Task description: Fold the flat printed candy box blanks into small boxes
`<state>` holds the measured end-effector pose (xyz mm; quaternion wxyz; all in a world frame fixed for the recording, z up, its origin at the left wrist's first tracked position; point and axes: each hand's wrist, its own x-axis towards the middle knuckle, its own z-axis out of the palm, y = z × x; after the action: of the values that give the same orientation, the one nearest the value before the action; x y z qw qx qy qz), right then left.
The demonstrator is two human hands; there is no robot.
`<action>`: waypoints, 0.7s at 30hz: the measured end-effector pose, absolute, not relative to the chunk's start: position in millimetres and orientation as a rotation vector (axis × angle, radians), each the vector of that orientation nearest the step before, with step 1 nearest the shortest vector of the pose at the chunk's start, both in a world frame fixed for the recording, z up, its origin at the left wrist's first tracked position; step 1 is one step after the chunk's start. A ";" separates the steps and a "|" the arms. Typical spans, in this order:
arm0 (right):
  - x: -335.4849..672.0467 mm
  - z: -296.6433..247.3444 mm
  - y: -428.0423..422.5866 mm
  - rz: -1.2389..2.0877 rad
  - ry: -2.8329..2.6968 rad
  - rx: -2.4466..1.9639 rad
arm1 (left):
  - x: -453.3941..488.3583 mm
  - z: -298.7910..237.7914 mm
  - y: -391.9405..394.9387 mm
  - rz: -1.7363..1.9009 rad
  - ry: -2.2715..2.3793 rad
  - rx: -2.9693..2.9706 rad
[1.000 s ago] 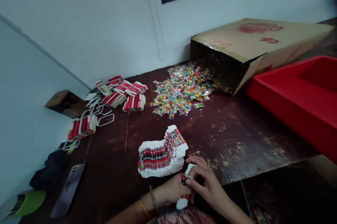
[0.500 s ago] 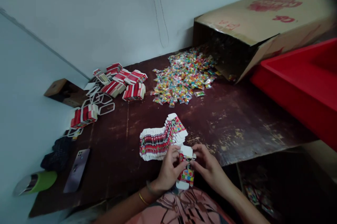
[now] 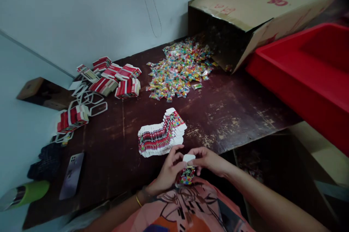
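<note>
My left hand (image 3: 166, 174) and my right hand (image 3: 208, 159) hold one small printed carton (image 3: 186, 174) between them, at the near edge of the dark wooden table (image 3: 234, 112). The carton is red and white with a colourful print, its white flap at the top. Just beyond my hands lies a fanned stack of flat cartons (image 3: 160, 135) of the same print. A heap of small wrapped sweets (image 3: 178, 70) spills from a tipped cardboard box (image 3: 253, 10) at the back.
Bundles of flat red cartons (image 3: 114, 79) and loose white bands lie at the back left. A phone (image 3: 71, 175), a dark cloth (image 3: 45, 161) and a green bottle (image 3: 25, 194) sit at the near left. A red tray (image 3: 305, 75) stands to the right.
The view has tilted down and shifted left. My hands have drawn back from the stack towards my lap, and the carton has been turned between them.
</note>
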<state>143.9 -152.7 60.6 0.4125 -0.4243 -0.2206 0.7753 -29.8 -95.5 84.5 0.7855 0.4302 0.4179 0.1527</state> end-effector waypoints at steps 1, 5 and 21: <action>142.6 65.3 -150.6 1.845 -0.713 -1.127 | -28.6 84.4 -95.2 0.310 0.892 0.774; 138.0 73.2 -146.1 1.545 -1.086 -1.227 | -26.7 85.0 -89.9 0.221 0.884 0.489; 145.8 67.1 -142.2 1.446 -1.292 -1.244 | -37.8 70.3 -87.0 0.205 0.742 0.437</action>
<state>145.8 -142.2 67.1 0.4068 -0.4932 -0.5122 0.5735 -37.8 -87.0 70.3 0.9037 0.2113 0.3590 0.0992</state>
